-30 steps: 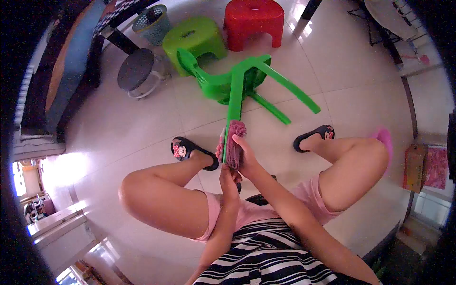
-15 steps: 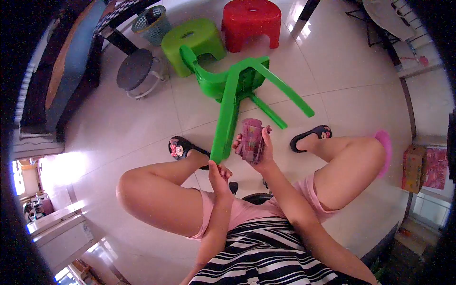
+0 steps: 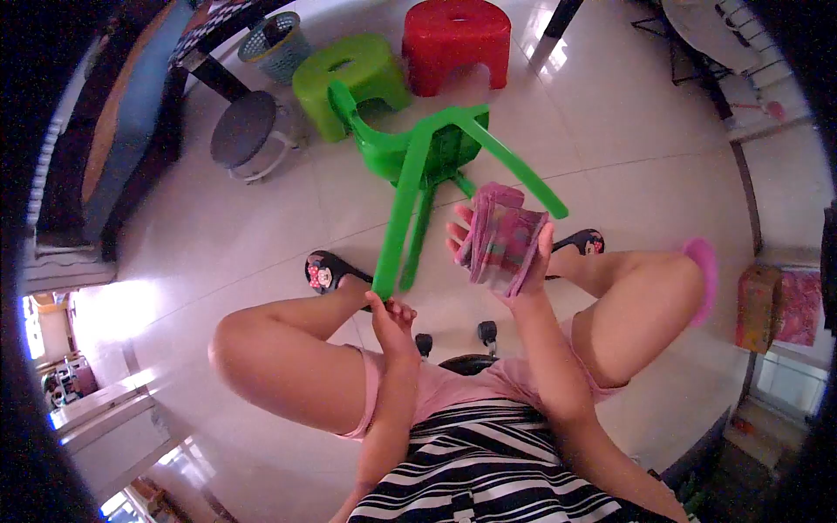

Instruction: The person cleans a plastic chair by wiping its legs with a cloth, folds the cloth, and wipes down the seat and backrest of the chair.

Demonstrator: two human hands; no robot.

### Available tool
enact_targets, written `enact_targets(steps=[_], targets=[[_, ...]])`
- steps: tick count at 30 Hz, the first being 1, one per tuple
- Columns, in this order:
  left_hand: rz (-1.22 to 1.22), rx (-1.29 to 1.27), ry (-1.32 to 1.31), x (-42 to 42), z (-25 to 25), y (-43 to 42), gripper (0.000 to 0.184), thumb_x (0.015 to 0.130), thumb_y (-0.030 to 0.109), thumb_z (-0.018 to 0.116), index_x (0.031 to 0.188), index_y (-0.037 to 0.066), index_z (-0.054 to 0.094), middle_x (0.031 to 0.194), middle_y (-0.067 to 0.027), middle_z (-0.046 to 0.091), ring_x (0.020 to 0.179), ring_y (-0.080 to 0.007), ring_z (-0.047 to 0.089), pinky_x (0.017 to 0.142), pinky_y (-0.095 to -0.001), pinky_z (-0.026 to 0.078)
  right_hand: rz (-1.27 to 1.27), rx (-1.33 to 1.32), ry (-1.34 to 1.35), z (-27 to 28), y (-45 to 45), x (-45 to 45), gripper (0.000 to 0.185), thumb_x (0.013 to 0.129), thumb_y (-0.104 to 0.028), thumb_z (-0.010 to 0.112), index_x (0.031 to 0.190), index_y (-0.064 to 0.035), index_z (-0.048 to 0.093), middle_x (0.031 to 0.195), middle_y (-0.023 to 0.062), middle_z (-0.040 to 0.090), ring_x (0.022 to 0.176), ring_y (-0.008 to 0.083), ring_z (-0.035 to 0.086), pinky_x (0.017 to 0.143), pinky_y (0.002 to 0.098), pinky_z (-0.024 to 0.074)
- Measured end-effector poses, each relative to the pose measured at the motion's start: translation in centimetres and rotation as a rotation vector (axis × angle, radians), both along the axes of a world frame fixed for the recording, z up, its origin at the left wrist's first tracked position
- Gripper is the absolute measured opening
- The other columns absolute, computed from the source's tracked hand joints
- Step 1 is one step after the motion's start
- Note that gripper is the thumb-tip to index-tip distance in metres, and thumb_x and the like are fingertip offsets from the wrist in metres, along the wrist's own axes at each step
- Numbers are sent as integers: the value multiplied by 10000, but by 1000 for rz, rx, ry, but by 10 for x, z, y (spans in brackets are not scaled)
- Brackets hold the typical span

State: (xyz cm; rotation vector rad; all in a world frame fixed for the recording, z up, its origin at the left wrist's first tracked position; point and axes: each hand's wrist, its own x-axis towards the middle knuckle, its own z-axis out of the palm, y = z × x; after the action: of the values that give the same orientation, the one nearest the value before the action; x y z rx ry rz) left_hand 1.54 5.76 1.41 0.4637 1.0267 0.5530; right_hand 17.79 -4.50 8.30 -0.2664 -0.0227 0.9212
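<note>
A small green plastic chair [image 3: 392, 152] is tipped over in front of me, its legs pointing toward me and to the right. My left hand [image 3: 394, 318] is closed on the end of its nearest leg. In my right hand [image 3: 539, 266] is a folded pinkish-purple cloth [image 3: 501, 240] with a patterned middle. It rests across the palm, gripped between thumb and fingers, with the fingertips showing at its left side. The cloth is held apart from the chair, just right of the legs.
Behind the chair stand a light green stool [image 3: 353, 78], a red stool [image 3: 458, 44], a round grey stool [image 3: 244, 131] and a plastic basket [image 3: 277, 48]. A cardboard box [image 3: 758, 307] is at the right. My slippered feet flank the chair legs.
My right hand has moved right with the cloth, turning its palm more upward, away from the chair leg. The held chair leg has shifted slightly left, and another leg now shows beside it.
</note>
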Motion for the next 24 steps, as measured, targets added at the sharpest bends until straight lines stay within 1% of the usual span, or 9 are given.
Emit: enact_targets(steps=[4, 7, 10, 11, 13, 16, 19, 22, 24], targets=[[53, -71, -77, 2, -2, -1, 432, 877, 549, 433, 791, 126, 427, 620, 29, 356, 567, -110, 377, 582, -268, 354, -57, 10, -32, 11, -3, 0, 999, 689, -728, 502, 1362, -32, 256, 1378, 196, 319, 1231, 395, 356, 1035, 523, 274], [-77, -23, -139, 1, 11, -13, 447, 895, 548, 389, 843, 109, 451, 691, 6, 411, 602, -125, 420, 606, -261, 370, -73, 1, -35, 13, -4, -3, 1000, 692, -717, 513, 1368, -33, 239, 1386, 193, 303, 1249, 400, 327, 1043, 528, 255], [-367, 526, -87, 1, 25, -37, 444, 941, 470, 321, 964, 61, 493, 820, -39, 489, 737, -176, 489, 722, -290, 400, -78, -10, -62, 6, -3, -7, 990, 703, -708, 509, 1372, -34, 228, 1383, 194, 306, 1247, 402, 329, 1044, 521, 259], [-418, 703, -24, 3, 33, -43, 417, 944, 428, 323, 1009, 52, 492, 864, -55, 502, 791, -193, 491, 767, -303, 392, -86, -27, -72, 4, -3, -10, 984, 709, -706, 503, 1372, -34, 227, 1379, 195, 308, 1245, 402, 331, 1045, 517, 260], [-517, 1055, 104, 18, 70, -46, 380, 950, 345, 327, 1097, 35, 489, 952, -86, 527, 899, -227, 494, 857, -328, 375, -85, -49, -92, 0, -3, -14, 962, 725, -696, 491, 1371, -33, 228, 1371, 200, 316, 1243, 401, 334, 1047, 510, 262], [-570, 1129, 123, 30, 89, -47, 323, 920, 262, 384, 1097, 28, 519, 1005, -114, 545, 993, -265, 473, 924, -362, 333, -68, -67, -140, -3, -3, -17, 920, 753, -670, 473, 1367, -30, 232, 1359, 208, 326, 1243, 397, 337, 1049, 502, 263], [-657, 1333, 79, 35, 93, -45, 335, 915, 284, 373, 984, 24, 572, 976, -110, 578, 1008, -271, 494, 918, -374, 333, -69, -74, -195, -7, -4, -17, 891, 770, -645, 468, 1368, -30, 227, 1355, 214, 326, 1243, 396, 337, 1053, 501, 258], [-755, 1304, -109, 37, 99, -51, 272, 884, 247, 422, 904, 38, 597, 938, -102, 604, 980, -294, 514, 904, -387, 342, -66, -54, -187, -11, -7, -15, 883, 773, -632, 480, 1369, -33, 223, 1359, 215, 319, 1241, 399, 338, 1056, 505, 248], [-821, 1352, -196, 36, 97, -52, 192, 849, 185, 483, 903, 39, 595, 903, -97, 604, 934, -294, 519, 880, -386, 368, -60, -42, -181, -13, -6, -14, 890, 767, -635, 487, 1371, -38, 223, 1365, 211, 314, 1239, 403, 339, 1059, 511, 241]])
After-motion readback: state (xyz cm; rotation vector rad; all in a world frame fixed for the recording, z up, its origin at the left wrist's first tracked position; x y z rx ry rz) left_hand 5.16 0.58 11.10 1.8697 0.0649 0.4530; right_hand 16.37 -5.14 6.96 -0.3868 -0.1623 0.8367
